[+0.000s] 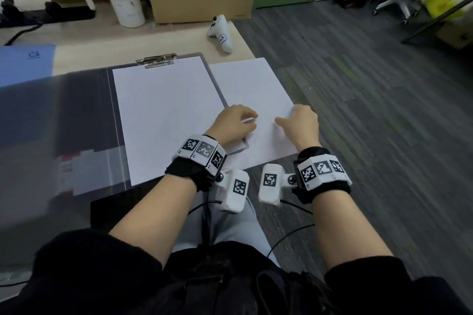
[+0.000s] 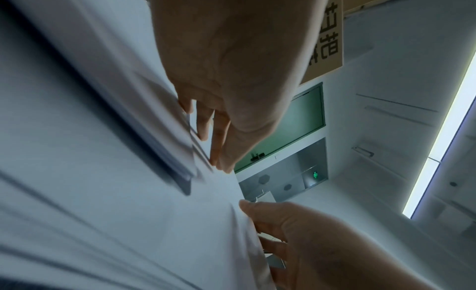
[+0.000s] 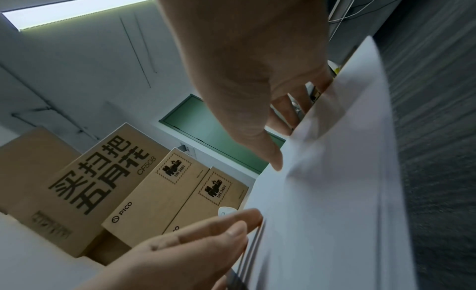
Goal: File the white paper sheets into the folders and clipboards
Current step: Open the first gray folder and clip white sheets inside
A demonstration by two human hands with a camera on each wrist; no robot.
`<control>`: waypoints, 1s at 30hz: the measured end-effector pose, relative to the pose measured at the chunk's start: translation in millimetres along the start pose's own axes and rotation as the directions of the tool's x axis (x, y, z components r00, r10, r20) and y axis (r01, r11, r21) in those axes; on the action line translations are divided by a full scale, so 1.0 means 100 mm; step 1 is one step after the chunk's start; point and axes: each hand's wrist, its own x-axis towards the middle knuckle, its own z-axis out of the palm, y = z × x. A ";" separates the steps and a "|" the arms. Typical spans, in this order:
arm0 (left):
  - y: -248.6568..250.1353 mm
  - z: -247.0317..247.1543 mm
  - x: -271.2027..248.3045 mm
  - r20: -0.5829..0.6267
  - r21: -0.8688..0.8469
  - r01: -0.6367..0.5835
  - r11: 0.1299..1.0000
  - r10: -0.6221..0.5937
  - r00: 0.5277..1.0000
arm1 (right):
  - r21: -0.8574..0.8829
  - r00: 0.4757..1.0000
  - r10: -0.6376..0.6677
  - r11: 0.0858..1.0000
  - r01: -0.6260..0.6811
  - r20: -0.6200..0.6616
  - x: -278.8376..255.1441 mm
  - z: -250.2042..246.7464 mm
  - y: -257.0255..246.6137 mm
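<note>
Left hand [image 1: 234, 123]: fingers curled onto the left part of the loose paper stack [image 1: 258, 89], pinching up a sheet edge near the stack's middle. Right hand [image 1: 300, 123]: thumb on top, fingers tucked under the stack's right edge, where it overhangs the desk [image 1: 238, 36].

Loose paper stack: lies just right of the open clipboard [image 1: 204, 59], overlapping its right margin. Light, thin, floppy; sheets are slippery and cling together, and crease easily. Judged best held at an edge or corner, thumb above and fingers below, with the other hand steadying it.

Clipboard: one sheet [image 1: 166, 115] already under the metal clip [image 1: 156, 60]. Blue folder [image 1: 25, 64] lies far left.
</note>
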 end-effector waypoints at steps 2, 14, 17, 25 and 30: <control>-0.01 0.03 0.03 -0.025 -0.061 0.000 0.998 -0.001 1.000 | 0.041 1.000 -0.019 0.999 0.019 0.008 -0.02 -0.02 0.01; -0.01 0.01 0.11 0.033 -0.458 0.077 0.885 -0.070 0.997 | 0.197 0.961 -0.175 0.956 0.219 -0.216 0.00 -0.16 -0.14; 0.06 -0.02 0.12 0.030 -0.609 0.083 0.788 -0.082 0.996 | 0.230 0.974 -0.198 0.948 0.218 -0.109 0.02 -0.18 -0.18; 0.07 0.00 0.15 -0.010 -0.648 0.079 0.757 -0.112 0.994 | 0.300 0.972 -0.236 0.926 0.227 -0.006 -0.08 -0.15 -0.28; 0.08 -0.01 0.15 -0.008 -0.661 0.084 0.746 -0.118 0.993 | 0.286 0.972 -0.233 0.934 0.212 0.042 -0.05 -0.17 -0.28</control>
